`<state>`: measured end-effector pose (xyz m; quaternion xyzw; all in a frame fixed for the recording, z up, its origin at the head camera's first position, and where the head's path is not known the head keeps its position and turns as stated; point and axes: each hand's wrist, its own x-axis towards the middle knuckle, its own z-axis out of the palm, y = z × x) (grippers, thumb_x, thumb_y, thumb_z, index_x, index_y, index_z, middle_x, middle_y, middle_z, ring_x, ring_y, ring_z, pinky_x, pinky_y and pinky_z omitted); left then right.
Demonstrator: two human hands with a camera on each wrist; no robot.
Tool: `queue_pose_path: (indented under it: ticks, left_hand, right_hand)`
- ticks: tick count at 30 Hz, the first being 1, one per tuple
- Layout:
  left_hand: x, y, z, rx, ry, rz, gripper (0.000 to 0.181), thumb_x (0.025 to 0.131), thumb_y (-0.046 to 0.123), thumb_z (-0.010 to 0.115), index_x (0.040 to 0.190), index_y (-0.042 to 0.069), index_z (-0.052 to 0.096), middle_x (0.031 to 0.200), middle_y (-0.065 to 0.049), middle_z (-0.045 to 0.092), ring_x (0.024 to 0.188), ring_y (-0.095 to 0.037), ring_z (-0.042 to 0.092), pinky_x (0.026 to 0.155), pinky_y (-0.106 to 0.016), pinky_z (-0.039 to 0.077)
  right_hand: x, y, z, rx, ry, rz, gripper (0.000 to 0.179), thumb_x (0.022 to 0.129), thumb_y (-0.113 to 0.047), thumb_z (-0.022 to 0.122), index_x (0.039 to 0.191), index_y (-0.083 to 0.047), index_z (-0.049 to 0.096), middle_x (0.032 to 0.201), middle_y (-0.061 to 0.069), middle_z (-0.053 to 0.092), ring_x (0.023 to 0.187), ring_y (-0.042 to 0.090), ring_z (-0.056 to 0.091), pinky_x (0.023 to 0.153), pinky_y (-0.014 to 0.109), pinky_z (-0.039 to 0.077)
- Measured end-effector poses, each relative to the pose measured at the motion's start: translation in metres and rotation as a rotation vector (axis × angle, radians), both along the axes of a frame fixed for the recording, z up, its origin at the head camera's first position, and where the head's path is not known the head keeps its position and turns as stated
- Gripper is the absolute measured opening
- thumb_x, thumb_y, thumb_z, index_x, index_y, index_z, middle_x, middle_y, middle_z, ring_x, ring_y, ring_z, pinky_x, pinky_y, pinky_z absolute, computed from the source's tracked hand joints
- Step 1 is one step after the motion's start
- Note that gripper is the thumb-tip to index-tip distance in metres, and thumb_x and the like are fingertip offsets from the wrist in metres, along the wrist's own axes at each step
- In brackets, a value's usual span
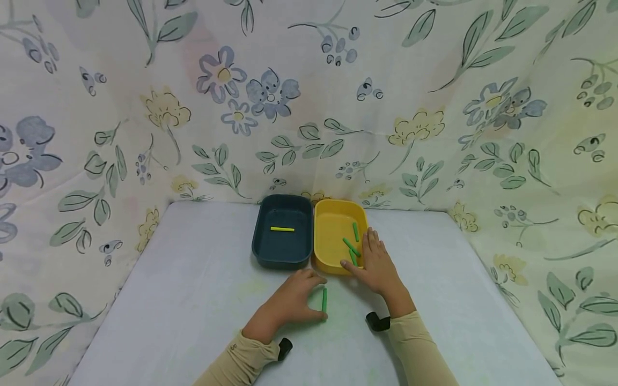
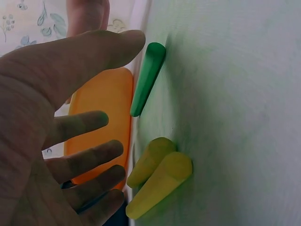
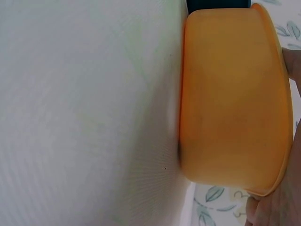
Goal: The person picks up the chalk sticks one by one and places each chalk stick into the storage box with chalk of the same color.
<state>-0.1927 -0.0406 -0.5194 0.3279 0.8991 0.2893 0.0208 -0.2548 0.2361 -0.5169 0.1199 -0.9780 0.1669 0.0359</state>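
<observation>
My left hand (image 1: 296,300) hovers over the cloth in front of the trays, thumb and fingers spread around a green chalk stick (image 1: 324,301). In the left wrist view the thumb tip is close beside this green chalk; contact cannot be told. Two yellow chalk sticks (image 2: 162,181) lie by the other fingers, covered by the hand in the head view. My right hand (image 1: 379,265) rests against the near right corner of the yellow tray (image 1: 330,212), fingers straight along its side, thumb at its front rim. Several green chalk sticks (image 1: 351,246) lie inside that tray.
A dark blue tray (image 1: 282,257) stands against the yellow one's left side, with one yellow chalk stick (image 1: 282,229) in it. White cloth (image 1: 203,268) covers the table, faintly smudged green. A floral curtain (image 1: 309,107) rises behind the trays and at both sides.
</observation>
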Motion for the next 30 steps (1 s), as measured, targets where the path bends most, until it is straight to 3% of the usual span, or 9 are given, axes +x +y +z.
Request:
queue_pose_path:
  ticks: [7, 14, 30]
  left_hand:
    - [0.0014, 0.0007, 0.0020, -0.016, -0.025, -0.002, 0.076, 0.079, 0.048, 0.093, 0.142, 0.014, 0.067, 0.137, -0.002, 0.065, 0.131, -0.022, 0.057, 0.115, -0.047, 0.048]
    - [0.0009, 0.0010, -0.0028, -0.030, -0.014, -0.017, 0.076, 0.076, 0.048, 0.094, 0.140, 0.014, 0.069, 0.126, 0.000, 0.064, 0.118, -0.018, 0.057, 0.106, -0.042, 0.052]
    - [0.0042, 0.0034, -0.0015, -0.069, -0.023, -0.015, 0.078, 0.077, 0.048, 0.093, 0.142, 0.014, 0.068, 0.126, 0.000, 0.062, 0.114, -0.016, 0.052, 0.103, -0.040, 0.050]
  right_hand:
    - [-0.0003, -0.0002, 0.0001, 0.000, 0.000, -0.001, 0.118, 0.096, -0.079, 0.052, 0.167, 0.007, 0.014, 0.178, 0.021, 0.004, 0.166, 0.039, 0.006, 0.134, 0.058, 0.015]
    - [0.0002, -0.0003, 0.0000, -0.008, -0.003, -0.004, 0.119, 0.096, -0.079, 0.053, 0.167, 0.007, 0.013, 0.178, 0.022, 0.004, 0.166, 0.040, 0.006, 0.134, 0.058, 0.015]
    - [-0.0004, -0.0003, -0.0013, -0.010, -0.004, -0.007, 0.119, 0.096, -0.079, 0.052, 0.167, 0.006, 0.012, 0.178, 0.021, 0.003, 0.166, 0.039, 0.006, 0.134, 0.058, 0.014]
